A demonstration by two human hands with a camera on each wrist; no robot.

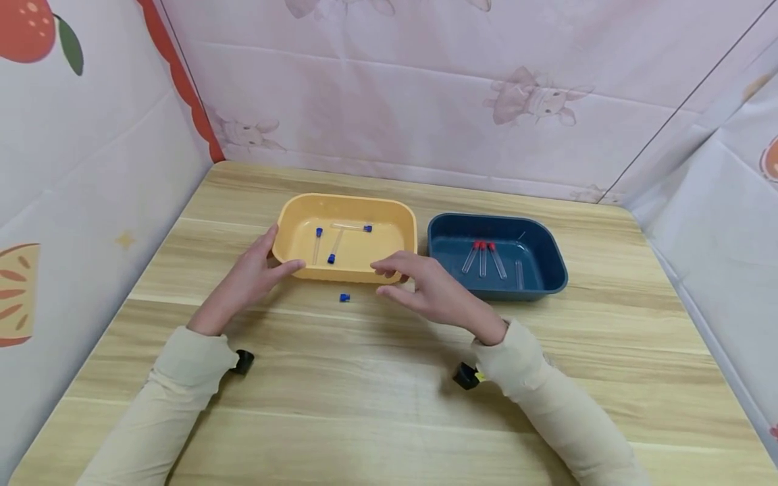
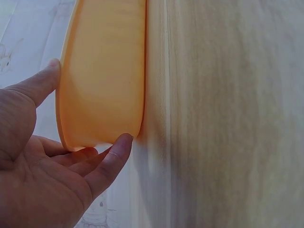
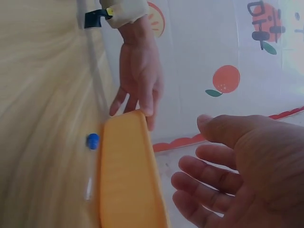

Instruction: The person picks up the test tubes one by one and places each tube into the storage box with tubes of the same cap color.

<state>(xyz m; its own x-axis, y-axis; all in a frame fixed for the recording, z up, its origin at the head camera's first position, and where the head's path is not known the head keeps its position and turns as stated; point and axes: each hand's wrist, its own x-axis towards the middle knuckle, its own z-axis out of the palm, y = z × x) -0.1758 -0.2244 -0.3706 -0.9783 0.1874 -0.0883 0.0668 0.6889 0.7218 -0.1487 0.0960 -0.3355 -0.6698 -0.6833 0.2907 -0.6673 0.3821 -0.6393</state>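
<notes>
My left hand (image 1: 249,273) holds the left corner of a yellow tray (image 1: 346,273), thumb at the rim and fingers around the outside. Inside that tray lie three clear test tubes with blue caps (image 1: 319,232). Over the tray's front right edge hovers my right hand (image 1: 434,287), its fingers loosely bent and nothing visible in them; the right wrist view shows this hand (image 3: 256,166) apart from the tray wall (image 3: 126,171). A loose blue cap (image 1: 344,298) lies on the table in front of the tray. Beside the wall a faint pale streak (image 3: 89,187) is too blurred to identify.
Right of the yellow tray stands a dark blue tray (image 1: 498,295), holding three red-capped tubes (image 1: 483,260) and one clear tube with no visible cap (image 1: 519,275). The wooden table (image 1: 352,418) meets printed cloth walls (image 1: 389,115) at the back and sides.
</notes>
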